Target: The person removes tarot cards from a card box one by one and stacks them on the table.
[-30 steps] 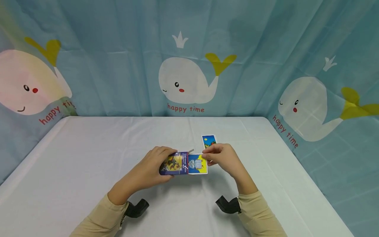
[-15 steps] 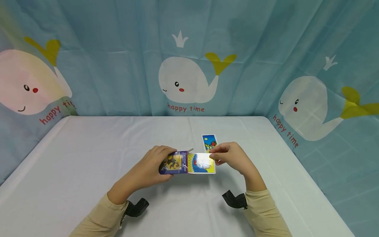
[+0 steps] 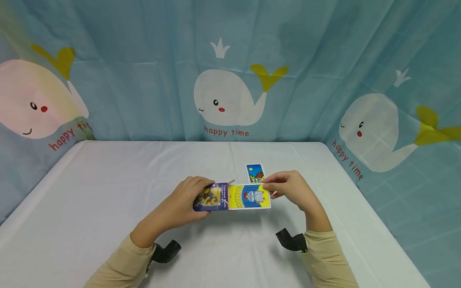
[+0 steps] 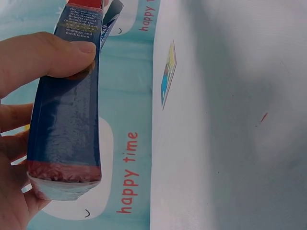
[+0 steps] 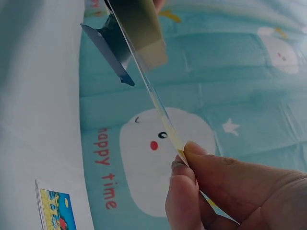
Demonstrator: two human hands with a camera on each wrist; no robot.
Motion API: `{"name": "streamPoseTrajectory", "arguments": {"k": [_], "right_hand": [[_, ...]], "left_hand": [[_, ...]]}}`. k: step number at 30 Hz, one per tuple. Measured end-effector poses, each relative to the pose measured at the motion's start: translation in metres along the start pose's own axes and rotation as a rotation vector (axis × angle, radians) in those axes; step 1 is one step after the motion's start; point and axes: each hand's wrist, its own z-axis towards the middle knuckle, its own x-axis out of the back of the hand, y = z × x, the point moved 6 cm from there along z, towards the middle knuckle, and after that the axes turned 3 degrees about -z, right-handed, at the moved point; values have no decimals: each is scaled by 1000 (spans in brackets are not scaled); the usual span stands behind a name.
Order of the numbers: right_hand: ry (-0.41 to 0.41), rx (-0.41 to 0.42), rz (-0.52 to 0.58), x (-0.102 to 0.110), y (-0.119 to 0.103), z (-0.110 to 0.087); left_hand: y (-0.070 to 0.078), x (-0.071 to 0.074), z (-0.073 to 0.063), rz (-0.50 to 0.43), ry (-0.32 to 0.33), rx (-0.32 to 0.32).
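Observation:
My left hand (image 3: pixel 187 200) grips a purple card box (image 3: pixel 211 197), thumb along its narrow side in the left wrist view. The box is held sideways above the table, its open end to the right. Out of that end sticks a yellow and blue picture card (image 3: pixel 251 197), most of its length showing. My right hand (image 3: pixel 293 190) pinches the card's far right corner between thumb and forefinger. Seen edge-on in the right wrist view, the card (image 5: pixel 158 103) looks thin, with the box's flap (image 5: pixel 108 52) hanging beside it. The card's left end is hidden at the box.
Another picture card (image 3: pixel 255 173) lies on the white-covered table (image 3: pixel 108 192) just behind my right hand. A blue curtain (image 3: pixel 151 80) with printed whales hangs at the table's far edge and along both sides. Black wrist mounts (image 3: pixel 292 241) jut inward from the sleeves.
My right hand has moved right, drawing the card further out of the box, so more of its picture shows. My left hand and the box stay almost still.

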Motion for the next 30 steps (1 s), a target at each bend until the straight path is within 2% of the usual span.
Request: {"name": "streamPoseTrajectory", "arguments": {"k": [12, 22, 30], "right_hand": [[32, -7, 33, 13, 3, -2], [129, -46, 108, 22, 7, -3], [121, -54, 125, 22, 9, -1]], "left_hand": [[0, 2, 0, 7, 4, -6], [-1, 3, -1, 11, 20, -24], [-1, 4, -1, 14, 28, -27]]}}
